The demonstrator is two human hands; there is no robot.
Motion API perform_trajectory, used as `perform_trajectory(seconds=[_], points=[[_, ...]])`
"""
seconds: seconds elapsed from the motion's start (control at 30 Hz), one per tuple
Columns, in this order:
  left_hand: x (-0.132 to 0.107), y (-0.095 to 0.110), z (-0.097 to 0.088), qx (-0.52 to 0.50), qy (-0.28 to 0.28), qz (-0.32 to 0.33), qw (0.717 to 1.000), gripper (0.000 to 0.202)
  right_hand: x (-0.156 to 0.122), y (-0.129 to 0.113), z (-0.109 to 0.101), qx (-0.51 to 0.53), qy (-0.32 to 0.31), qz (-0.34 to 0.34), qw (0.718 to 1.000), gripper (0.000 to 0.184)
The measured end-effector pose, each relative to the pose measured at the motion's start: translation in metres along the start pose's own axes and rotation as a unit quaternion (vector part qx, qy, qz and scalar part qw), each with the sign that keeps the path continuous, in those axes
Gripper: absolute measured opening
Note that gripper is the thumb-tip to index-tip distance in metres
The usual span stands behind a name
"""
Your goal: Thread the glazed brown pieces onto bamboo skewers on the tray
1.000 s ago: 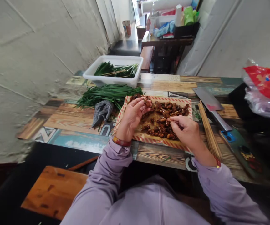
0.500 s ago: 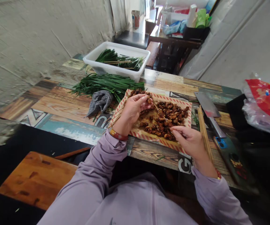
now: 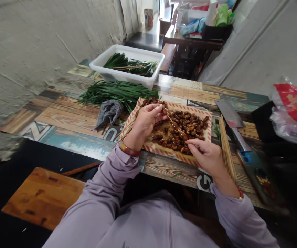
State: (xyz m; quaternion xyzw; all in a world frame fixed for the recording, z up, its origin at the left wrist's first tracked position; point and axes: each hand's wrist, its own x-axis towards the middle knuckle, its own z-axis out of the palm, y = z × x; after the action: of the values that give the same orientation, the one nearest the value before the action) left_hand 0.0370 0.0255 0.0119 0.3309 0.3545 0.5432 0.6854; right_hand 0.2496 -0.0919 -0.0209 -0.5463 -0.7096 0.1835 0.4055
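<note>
A red-and-white striped tray (image 3: 163, 150) lies on the table with a heap of glossy brown meat pieces (image 3: 186, 129) on it. My left hand (image 3: 144, 124) is above the tray's left part, its fingers pinched on a thin bamboo skewer with a brown piece (image 3: 165, 111) at the fingertips. My right hand (image 3: 207, 154) rests at the tray's near right corner, fingers curled on the other end of that skewer or a small piece; I cannot tell which.
A bundle of bamboo skewers (image 3: 225, 148), a cleaver (image 3: 232, 120) and a phone (image 3: 258, 174) lie right of the tray. Green chives (image 3: 117, 93), a grey cloth (image 3: 109, 112) and a white tub (image 3: 127, 67) are left and behind. A red plastic bag (image 3: 293, 108) sits far right, a wooden bench (image 3: 42, 196) below left.
My right hand has drawn back from the heap toward the tray's near edge. My left hand kept its place, still pinching the skewer. The camera shifted slightly.
</note>
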Motion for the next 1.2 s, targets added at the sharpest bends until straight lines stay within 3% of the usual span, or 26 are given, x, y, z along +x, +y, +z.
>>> perform_trajectory(seconds=[1.2], points=[[-0.0008, -0.0018, 0.0017, 0.002, 0.009, 0.009, 1.000, 0.018, 0.0005, -0.0016, -0.0009, -0.014, -0.005, -0.001, 1.000, 0.017]])
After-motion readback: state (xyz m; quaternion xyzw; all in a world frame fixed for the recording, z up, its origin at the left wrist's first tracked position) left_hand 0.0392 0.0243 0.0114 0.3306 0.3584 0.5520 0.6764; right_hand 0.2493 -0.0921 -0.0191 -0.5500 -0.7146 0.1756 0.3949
